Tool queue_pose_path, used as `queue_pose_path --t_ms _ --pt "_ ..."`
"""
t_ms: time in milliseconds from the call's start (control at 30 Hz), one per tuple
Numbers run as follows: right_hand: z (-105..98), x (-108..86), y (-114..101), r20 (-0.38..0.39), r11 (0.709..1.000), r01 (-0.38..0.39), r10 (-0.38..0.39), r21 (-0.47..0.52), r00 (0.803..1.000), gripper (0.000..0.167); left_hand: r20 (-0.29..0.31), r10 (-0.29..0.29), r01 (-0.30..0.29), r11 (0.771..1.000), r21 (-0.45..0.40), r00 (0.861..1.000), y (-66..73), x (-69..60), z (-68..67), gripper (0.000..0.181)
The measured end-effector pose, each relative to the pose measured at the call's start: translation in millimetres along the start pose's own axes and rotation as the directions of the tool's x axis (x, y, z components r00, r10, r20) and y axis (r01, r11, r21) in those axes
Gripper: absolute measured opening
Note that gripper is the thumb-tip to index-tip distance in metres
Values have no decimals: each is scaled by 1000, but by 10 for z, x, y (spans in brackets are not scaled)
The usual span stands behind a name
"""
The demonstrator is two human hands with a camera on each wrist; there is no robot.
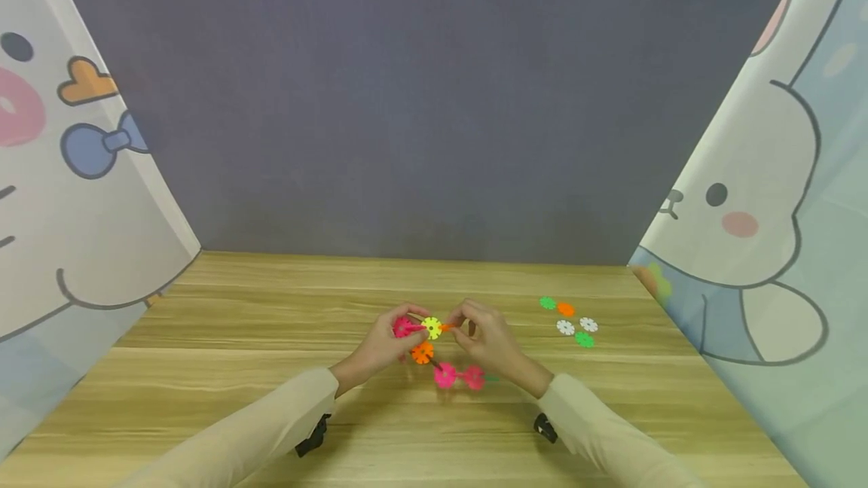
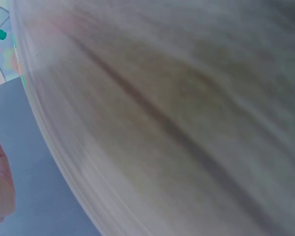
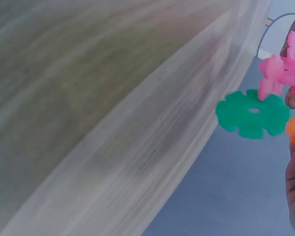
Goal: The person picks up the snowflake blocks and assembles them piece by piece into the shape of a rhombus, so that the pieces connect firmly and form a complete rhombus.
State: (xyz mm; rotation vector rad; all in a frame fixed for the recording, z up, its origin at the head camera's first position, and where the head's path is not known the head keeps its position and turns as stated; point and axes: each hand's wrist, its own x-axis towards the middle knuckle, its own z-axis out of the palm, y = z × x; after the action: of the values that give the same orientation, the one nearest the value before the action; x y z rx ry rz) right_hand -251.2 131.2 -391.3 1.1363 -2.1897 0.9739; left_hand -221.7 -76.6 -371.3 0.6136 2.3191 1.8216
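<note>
A chain of slotted plastic snowflake discs hangs between the hands in the head view. My left hand [image 1: 383, 345] pinches it at the yellow disc [image 1: 431, 328], beside a pink disc [image 1: 403, 327]. On the other side, my right hand [image 1: 490, 337] pinches an orange disc [image 1: 447, 327], seen edge-on and touching the yellow one. Below hang another orange disc [image 1: 423, 353], a bright pink disc [image 1: 445, 376] and a reddish-pink disc [image 1: 474, 377]. At the chain's end, a green disc [image 3: 241, 114] shows large in the right wrist view. Only part of the left hand [image 2: 1, 184] enters the left wrist view.
Loose discs lie on the wood-grain table [image 1: 285, 307] to the right: green [image 1: 547, 303], orange [image 1: 566, 309], two white [image 1: 566, 327] and another green [image 1: 584, 340]. A dark grey panel [image 1: 407, 111] stands behind; cartoon-printed cloths [image 1: 746, 277] flank the table.
</note>
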Motion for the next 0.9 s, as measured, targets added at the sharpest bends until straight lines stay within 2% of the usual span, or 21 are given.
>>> queue_pose_path --t_ms 133,433,900 --pt "9 2 7 -19 1000 26 -26 -8 999 21 0 -2 2 1000 -13 1000 -35 27 -4 31" --pt "29 -3 30 -51 995 98 -99 -18 994 20 13 -3 3 1000 -26 1000 -319 138 -8 35" --pt "45 23 6 -48 992 128 -128 -3 991 13 49 9 -7 999 -41 999 -289 132 -20 32"
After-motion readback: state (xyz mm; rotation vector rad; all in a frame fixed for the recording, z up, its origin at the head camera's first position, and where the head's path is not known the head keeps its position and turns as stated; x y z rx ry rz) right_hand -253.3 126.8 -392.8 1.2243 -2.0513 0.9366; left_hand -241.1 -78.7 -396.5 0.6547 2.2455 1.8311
